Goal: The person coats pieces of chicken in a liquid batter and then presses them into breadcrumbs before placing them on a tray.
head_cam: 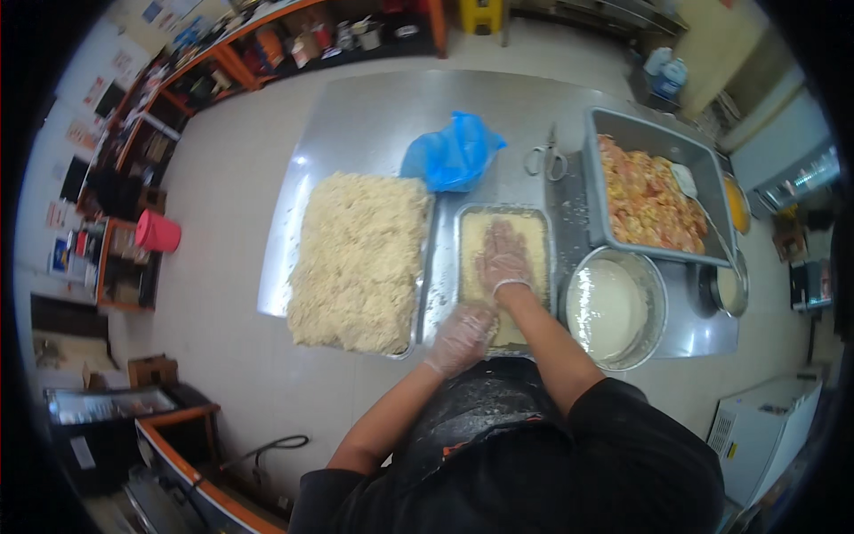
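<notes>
A shallow metal tray (458, 253) of pale breading crumbs (538, 233) sits at the table's near side. My right hand (505, 257), in a clear plastic glove, lies flat on the crumbs with its fingers extended. My left hand (464, 337), gloved too, is curled at the tray's near left corner; whether it grips anything is hidden. To the left, a large tray (421, 294) carries a thick heap of crumb-coated food (360, 260). On the right stands a round metal pot (659, 327) of whitish batter (604, 310).
A grey plastic bin (591, 193) holds raw marinated meat (644, 193) and a long-handled spoon (684, 180). Scissors (550, 160) and a blue plastic bag (454, 153) lie toward the back of the steel table (400, 100). A smaller metal bowl (737, 300) stands far right.
</notes>
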Action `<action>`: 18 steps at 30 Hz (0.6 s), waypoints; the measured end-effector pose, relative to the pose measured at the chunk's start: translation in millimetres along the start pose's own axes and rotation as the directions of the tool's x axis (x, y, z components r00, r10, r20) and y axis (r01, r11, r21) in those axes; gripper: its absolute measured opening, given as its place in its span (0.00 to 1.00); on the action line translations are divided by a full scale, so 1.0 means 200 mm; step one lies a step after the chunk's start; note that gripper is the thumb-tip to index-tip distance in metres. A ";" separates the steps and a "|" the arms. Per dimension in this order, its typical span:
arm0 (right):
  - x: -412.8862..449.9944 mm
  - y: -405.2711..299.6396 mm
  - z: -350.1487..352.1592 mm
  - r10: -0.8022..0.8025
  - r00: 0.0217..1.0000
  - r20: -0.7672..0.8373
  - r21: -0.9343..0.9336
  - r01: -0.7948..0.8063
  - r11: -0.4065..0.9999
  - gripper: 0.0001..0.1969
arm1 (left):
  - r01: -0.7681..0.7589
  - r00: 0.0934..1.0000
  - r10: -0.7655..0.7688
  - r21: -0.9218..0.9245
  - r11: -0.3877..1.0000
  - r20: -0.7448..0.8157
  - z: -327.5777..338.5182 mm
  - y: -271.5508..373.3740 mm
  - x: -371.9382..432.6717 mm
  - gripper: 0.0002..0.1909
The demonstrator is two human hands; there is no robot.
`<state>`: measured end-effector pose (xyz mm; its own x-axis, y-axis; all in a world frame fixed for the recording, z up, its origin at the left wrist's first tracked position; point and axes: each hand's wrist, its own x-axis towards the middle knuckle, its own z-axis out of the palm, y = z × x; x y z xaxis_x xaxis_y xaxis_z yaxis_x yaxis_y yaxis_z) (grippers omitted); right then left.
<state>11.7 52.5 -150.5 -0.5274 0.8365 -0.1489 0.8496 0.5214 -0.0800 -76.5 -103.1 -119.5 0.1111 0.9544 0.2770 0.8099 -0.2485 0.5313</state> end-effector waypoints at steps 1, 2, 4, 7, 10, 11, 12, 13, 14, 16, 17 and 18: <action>-0.01 -0.01 0.01 -0.029 1.000 0.012 0.010 0.029 1.000 0.34 | -0.078 0.997 0.078 -0.010 0.997 0.025 0.01 0.01 -0.04 0.19; -0.01 0.00 0.02 -0.020 0.999 0.040 -0.036 0.021 0.999 0.35 | -0.051 0.998 0.050 0.012 0.999 0.032 0.03 0.02 -0.06 0.17; 0.05 -0.03 -0.09 -0.040 0.998 0.055 -0.086 0.044 0.995 0.35 | -0.040 0.999 0.039 0.036 0.999 0.019 0.02 0.01 -0.06 0.16; 0.14 0.03 -0.28 0.032 0.937 0.349 0.091 -0.068 0.994 0.38 | 0.023 0.999 -0.024 0.039 0.999 0.033 0.02 0.02 -0.10 0.15; 0.30 0.22 -0.23 -0.129 0.777 0.616 0.199 0.005 0.980 0.37 | -0.054 0.998 0.054 0.020 0.998 -0.024 0.04 0.01 -0.06 0.16; 0.32 0.22 -0.22 -0.274 0.752 0.599 0.237 0.161 0.958 0.36 | -0.069 0.997 0.069 0.004 0.998 -0.035 0.05 0.00 -0.07 0.16; 0.34 0.23 -0.22 -0.409 0.703 0.582 0.270 0.307 0.913 0.36 | -0.066 0.997 0.068 0.031 0.997 -0.038 0.04 0.00 -0.07 0.17; 0.34 0.24 -0.23 -0.386 0.710 0.589 0.255 0.290 0.922 0.36 | -0.063 0.997 0.065 0.058 0.996 -0.035 0.03 0.01 -0.08 0.17; 0.35 0.26 -0.24 -0.399 0.684 0.610 0.266 0.298 0.917 0.33 | -0.065 0.997 0.066 0.049 0.997 -0.032 0.02 0.02 -0.06 0.16; 0.33 0.23 -0.36 -0.497 0.615 0.612 0.322 0.380 0.867 0.29 | -0.066 0.997 0.067 0.032 0.997 -0.036 0.01 0.02 -0.06 0.16; 0.32 0.24 -0.43 -0.492 0.613 0.618 0.320 0.375 0.870 0.29 | -0.060 0.997 0.061 0.028 0.998 -0.041 0.01 0.02 -0.06 0.16; 0.29 0.28 -0.49 -0.500 0.667 0.553 0.331 0.375 0.866 0.30 | -0.093 0.994 0.094 0.023 0.995 -0.060 0.00 0.03 -0.04 0.16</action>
<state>27.2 147.4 -66.2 -0.7704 0.2037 -0.6042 0.5413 0.7097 -0.4510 -71.6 -112.0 -118.2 0.1518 0.9151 0.3736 0.8090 -0.3322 0.4850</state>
